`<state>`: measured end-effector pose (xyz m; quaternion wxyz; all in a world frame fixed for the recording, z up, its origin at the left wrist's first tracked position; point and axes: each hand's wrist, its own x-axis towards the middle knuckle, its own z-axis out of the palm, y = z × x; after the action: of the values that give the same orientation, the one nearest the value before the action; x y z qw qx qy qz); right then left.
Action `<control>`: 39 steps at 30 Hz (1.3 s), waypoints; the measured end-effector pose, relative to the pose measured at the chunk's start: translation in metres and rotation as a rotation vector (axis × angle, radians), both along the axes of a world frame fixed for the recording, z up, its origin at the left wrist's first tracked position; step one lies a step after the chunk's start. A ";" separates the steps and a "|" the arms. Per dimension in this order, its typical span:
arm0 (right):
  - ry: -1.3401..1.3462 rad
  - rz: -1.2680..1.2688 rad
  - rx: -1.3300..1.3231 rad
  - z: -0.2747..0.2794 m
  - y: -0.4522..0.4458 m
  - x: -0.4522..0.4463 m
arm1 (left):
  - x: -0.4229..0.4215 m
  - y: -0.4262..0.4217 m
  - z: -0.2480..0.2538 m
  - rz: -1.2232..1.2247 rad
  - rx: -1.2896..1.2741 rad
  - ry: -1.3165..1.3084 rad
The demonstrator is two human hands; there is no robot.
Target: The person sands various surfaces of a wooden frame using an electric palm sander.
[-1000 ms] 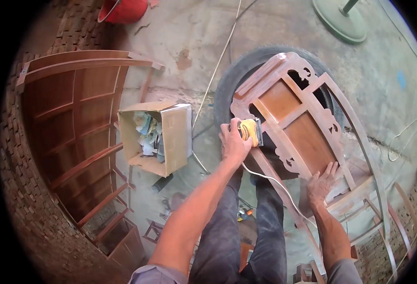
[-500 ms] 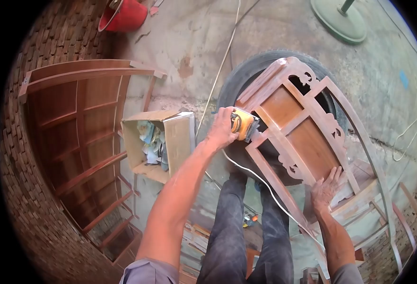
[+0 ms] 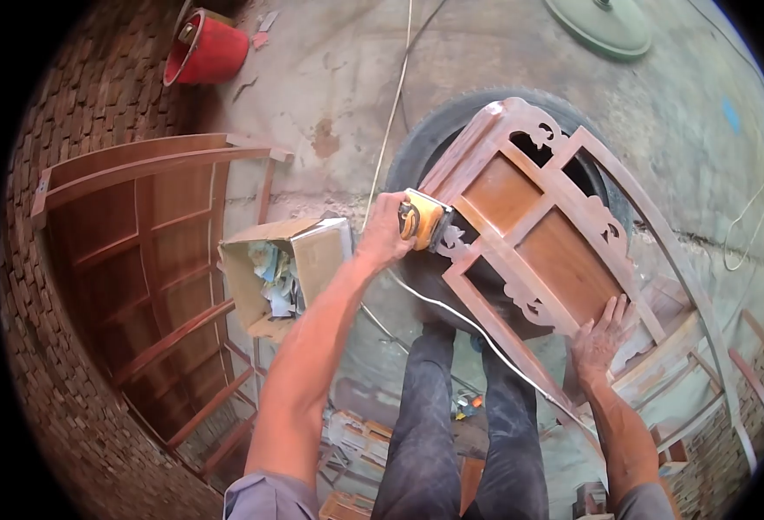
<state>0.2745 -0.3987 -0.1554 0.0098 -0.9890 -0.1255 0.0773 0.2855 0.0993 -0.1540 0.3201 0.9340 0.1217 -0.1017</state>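
My left hand [image 3: 384, 230] is wrapped round a yellow and black power sander [image 3: 425, 218]. The sander stands on edge against the left side of a reddish-brown wooden furniture frame [image 3: 521, 227], which has inset panels and carved scroll edges. With fingers stretched out, my right hand [image 3: 603, 336] lies flat on the frame's lower right part, by the larger panel [image 3: 570, 265]. The upper part of the frame rests over a large tyre [image 3: 438, 117]. How much of the sander's pad touches the wood is hard to see.
An open cardboard box [image 3: 321, 256] holding crumpled sheets stands left of my arm. Behind it leans a large panelled wooden piece [image 3: 144, 260] by a brick wall [image 3: 79, 121]. A white cord [image 3: 486, 334] crosses near my legs. A red bucket [image 3: 217, 52] and green round base [image 3: 603, 26] stand farther off.
My view has shifted slightly, so most things sit a little differently in it. The sander remains at the frame's left edge, turned slightly. My right hand stays flat on the wood.
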 end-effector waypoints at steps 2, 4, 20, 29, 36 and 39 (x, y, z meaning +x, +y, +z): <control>-0.004 0.008 -0.009 0.002 -0.002 -0.001 | 0.004 0.001 -0.002 0.012 -0.007 -0.043; -0.011 0.012 -0.011 0.001 0.000 -0.001 | 0.012 -0.002 -0.001 0.019 -0.004 -0.068; 0.009 0.008 -0.012 -0.001 -0.002 -0.001 | -0.009 -0.017 0.006 0.015 -0.077 0.078; 0.018 0.007 -0.016 -0.001 -0.003 -0.001 | -0.019 -0.012 0.002 0.082 -0.106 0.110; 0.008 0.012 -0.021 0.000 0.000 -0.001 | -0.022 -0.021 0.004 0.005 -0.089 0.072; -0.001 0.014 -0.015 -0.001 0.000 0.001 | -0.018 -0.018 0.001 0.018 -0.090 0.073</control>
<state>0.2753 -0.3991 -0.1564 0.0018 -0.9882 -0.1318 0.0778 0.2677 0.0809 -0.1526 0.3580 0.9133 0.1372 -0.1379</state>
